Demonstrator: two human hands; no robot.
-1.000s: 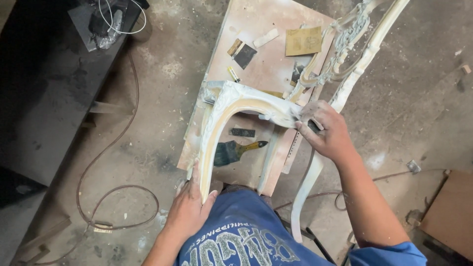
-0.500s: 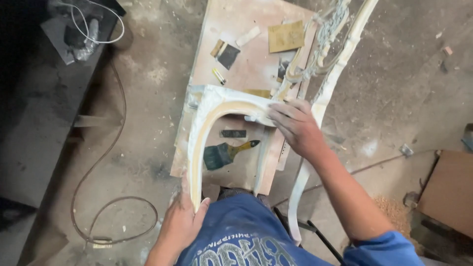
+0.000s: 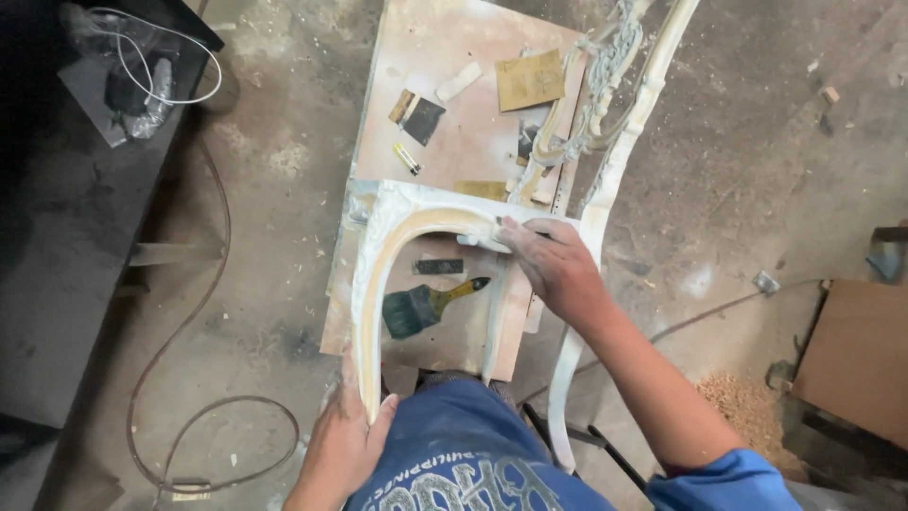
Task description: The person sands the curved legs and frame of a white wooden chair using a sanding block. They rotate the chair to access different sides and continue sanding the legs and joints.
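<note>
My left hand (image 3: pixel 342 445) grips the near end of the left leg of a curved, whitish chair frame (image 3: pixel 371 274), fingers wrapped around the wood just above my blue trousers (image 3: pixel 463 454). My right hand (image 3: pixel 553 265) lies flat over the top of the arch, fingers stretched toward the left and pressed on the inner edge of the curve; whether it holds anything under the palm I cannot tell. The frame is an inverted U: its closed bend points away from me and its two legs run back toward my lap, so the long axis goes from me outward. It rests on a pale wooden board (image 3: pixel 445 114) lying on the dusty concrete floor (image 3: pixel 274 189). Through the arch I see a paintbrush (image 3: pixel 430 305) with dark bristles, its yellow handle pointing right. Further out on the board lie a sheet of sandpaper (image 3: pixel 530 79) and a dark square piece (image 3: pixel 423 120). A carved chair back (image 3: pixel 615 85) leans along the board's right edge. A cable (image 3: pixel 203 312) loops across the floor at left.
</note>
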